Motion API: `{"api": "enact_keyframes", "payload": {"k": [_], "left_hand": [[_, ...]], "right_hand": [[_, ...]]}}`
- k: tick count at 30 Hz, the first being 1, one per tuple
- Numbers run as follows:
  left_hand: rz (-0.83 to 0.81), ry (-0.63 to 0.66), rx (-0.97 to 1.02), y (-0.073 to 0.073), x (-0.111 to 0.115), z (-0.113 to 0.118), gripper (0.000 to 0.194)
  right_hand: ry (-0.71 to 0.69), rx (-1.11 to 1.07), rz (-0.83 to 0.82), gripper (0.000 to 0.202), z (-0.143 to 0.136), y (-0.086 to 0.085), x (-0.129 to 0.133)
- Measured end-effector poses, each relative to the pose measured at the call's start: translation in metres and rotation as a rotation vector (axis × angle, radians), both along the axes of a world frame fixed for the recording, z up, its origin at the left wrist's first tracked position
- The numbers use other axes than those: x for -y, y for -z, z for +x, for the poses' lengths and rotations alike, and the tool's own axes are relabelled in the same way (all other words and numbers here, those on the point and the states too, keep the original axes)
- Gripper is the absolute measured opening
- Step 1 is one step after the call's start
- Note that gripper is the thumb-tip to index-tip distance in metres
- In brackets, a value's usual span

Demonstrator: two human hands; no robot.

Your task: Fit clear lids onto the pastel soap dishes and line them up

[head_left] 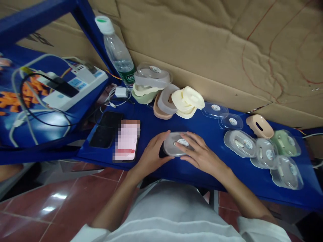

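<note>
So both hands are holding a grey box with a clear lid point(174, 144) at the front of the blue table point(199, 171). The left hand point(153, 151) is cupping one end, thumb and fingers spread apart, and the right hand point(199, 151) is laying loosely spread fingers over the lid. The lit phone point(127, 141) is lying nearby, on the left hand's side.

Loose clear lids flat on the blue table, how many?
2: left lid beside the pale yellow parts; right lid at its near-right edge, overlapping in view. More may be hidden.
</note>
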State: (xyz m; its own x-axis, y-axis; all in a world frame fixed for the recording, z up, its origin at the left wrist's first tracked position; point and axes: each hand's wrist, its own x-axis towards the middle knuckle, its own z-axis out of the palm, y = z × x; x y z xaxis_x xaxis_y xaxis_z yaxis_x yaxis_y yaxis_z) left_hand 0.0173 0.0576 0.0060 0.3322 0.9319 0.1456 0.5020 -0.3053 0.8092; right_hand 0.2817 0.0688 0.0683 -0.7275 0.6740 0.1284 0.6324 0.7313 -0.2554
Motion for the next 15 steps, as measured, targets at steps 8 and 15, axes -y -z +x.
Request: {"api": "enact_keyframes", "payload": {"k": [8, 15], "left_hand": [[0.048, 0.057, -0.067, -0.004, 0.004, 0.000, 0.095], [0.002, -0.035, -0.055, -0.016, 0.003, 0.003, 0.075]], "right_hand": [[0.085, -0.116, 0.000, 0.067, 0.012, 0.028, 0.011], [0.486, -0.251, 0.239, 0.081, 0.074, -0.004, 0.060]]}}
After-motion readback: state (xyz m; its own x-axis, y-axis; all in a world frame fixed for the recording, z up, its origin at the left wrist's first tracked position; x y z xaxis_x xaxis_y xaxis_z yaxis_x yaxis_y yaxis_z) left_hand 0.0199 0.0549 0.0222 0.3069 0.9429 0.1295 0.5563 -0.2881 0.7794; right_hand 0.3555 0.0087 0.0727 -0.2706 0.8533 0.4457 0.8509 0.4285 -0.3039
